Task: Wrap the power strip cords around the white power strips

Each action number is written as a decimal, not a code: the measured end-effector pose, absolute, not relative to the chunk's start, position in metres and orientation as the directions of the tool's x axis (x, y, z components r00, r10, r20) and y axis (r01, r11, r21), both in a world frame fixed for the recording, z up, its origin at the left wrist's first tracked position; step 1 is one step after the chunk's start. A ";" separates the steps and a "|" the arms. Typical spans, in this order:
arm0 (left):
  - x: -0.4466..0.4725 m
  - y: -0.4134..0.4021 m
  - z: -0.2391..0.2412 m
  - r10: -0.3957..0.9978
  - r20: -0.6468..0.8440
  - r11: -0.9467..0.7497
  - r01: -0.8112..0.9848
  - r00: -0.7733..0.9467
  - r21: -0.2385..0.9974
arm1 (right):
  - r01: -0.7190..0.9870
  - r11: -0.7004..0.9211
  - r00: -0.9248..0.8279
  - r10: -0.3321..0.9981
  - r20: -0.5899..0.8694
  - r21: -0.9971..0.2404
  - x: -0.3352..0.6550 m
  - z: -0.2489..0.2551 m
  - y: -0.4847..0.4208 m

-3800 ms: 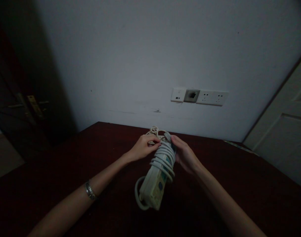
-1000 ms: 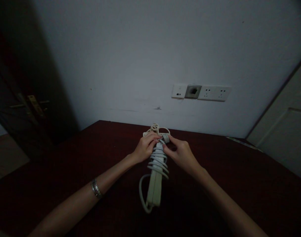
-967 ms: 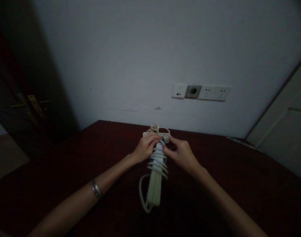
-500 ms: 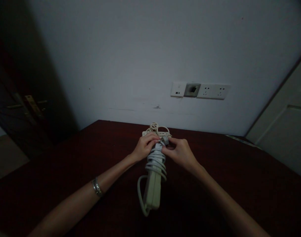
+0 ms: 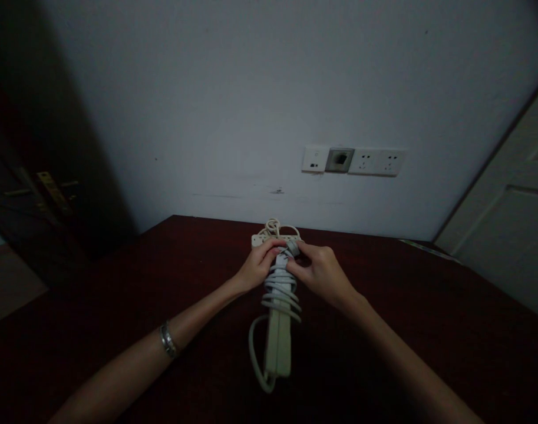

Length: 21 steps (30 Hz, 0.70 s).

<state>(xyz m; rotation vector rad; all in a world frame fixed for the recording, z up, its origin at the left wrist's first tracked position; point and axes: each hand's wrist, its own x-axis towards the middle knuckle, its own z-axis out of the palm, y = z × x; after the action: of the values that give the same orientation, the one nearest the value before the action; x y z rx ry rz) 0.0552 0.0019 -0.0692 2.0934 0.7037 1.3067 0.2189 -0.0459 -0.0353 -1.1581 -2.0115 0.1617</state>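
A cream power strip point(image 5: 279, 344) with its grey cable point(image 5: 281, 288) coiled round its upper half stands on edge above the dark red table point(image 5: 118, 306). My left hand point(image 5: 256, 268) grips the top of the strip from the left, fingers curled. My right hand point(image 5: 318, 273) pinches the grey plug end point(image 5: 292, 248) at the top of the coil. A loop of cable hangs off the strip's lower left. A bracelet point(image 5: 167, 341) is on my left wrist.
A second power strip with a tangled cord point(image 5: 274, 233) lies behind my hands near the wall. Wall sockets point(image 5: 352, 161) sit above the table. A dark door with a handle point(image 5: 48, 191) is on the left, a pale door point(image 5: 507, 224) on the right.
The strip has turned from face-up to standing on edge since the earliest frame. In the last second both hands stay at the top of the coil, shifting only slightly.
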 end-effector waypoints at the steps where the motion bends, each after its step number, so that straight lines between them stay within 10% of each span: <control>1: 0.055 0.002 -0.069 0.694 0.608 -0.695 0.137 0.387 0.706 | 0.679 0.580 -0.277 0.770 0.575 -0.450 0.220 -0.035 -0.046; 16: 0.054 0.006 -0.068 0.691 0.628 -0.702 0.124 0.357 0.701 | 0.603 0.665 -0.344 0.715 0.609 -0.440 0.215 -0.042 -0.041; 21: 0.053 0.009 -0.063 0.733 0.614 -0.659 0.081 0.292 0.748 | 0.431 0.656 -0.183 0.736 0.652 -0.620 0.212 -0.054 -0.032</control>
<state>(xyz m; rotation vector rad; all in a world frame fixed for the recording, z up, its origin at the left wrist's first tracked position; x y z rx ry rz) 0.0525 0.0086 -0.0635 1.9613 0.7247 1.3947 0.2124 -0.0323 -0.0545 -0.9313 -1.8173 0.3610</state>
